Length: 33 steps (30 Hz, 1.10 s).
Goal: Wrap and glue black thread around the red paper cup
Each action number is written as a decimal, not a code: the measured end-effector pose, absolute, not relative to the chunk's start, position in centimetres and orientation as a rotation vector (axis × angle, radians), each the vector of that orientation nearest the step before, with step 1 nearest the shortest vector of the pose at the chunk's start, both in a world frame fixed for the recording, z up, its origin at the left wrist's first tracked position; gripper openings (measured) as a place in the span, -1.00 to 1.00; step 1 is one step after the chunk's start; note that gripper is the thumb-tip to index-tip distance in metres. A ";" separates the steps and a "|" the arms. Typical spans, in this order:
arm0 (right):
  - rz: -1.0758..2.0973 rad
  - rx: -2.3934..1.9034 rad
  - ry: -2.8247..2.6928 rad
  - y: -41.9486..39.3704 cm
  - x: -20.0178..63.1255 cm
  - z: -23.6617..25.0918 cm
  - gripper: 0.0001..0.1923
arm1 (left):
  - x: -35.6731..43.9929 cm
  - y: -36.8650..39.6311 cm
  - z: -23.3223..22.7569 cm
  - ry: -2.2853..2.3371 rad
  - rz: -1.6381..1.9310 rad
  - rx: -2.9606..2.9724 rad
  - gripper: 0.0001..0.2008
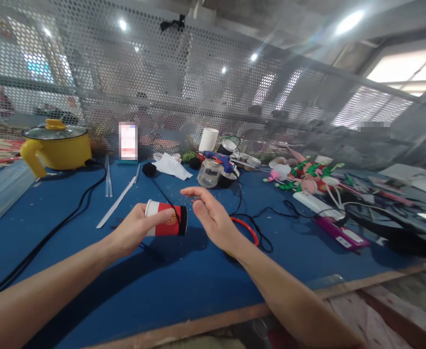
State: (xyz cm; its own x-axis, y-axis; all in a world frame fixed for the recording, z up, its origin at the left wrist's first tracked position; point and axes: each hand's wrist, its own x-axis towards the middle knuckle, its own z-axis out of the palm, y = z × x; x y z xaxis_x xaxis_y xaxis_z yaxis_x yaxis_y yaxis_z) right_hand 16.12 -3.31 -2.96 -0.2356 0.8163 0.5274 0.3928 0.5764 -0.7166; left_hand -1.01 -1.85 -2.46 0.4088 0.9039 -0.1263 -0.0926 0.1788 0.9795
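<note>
Blue bench (pixel 184 286), front edge nearest. Yellow pot (pixel 56 144) at far left corner. Left hand (pixel 135 231) grips red paper cup (pixel 166 219), held on its side above bench middle. Right hand (pixel 213 215) open, fingers spread, just beside cup's black end. Red ring (pixel 251 229) behind right hand.

There is a single view, from a camera worn on the person's head. It looks forward and down over a blue table (pixel 184 286), close enough that both forearms enter from the bottom edge and the hands sit mid-frame. The near wooden edge of the table crosses the lower right corner. The far side ends at a perforated metal screen (pixel 169 82), with ceiling lights above. The wide lens bends straight lines, and the horizon tilts slightly.
</note>
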 end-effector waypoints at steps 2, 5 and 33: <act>0.581 -0.920 -1.940 -3.4 16.0 -3.0 -0.57 | -1.0 -1.9 -2.6 0.878 0.855 1.205 -0.82; 0.620 -0.835 -1.994 -3.8 15.4 -3.2 -0.49 | -1.0 -1.9 -2.6 0.894 0.851 1.258 -0.80; 0.783 -1.630 -1.108 9.9 24.5 -0.7 -0.74 | -1.0 -1.8 -2.5 1.162 0.861 1.681 -0.70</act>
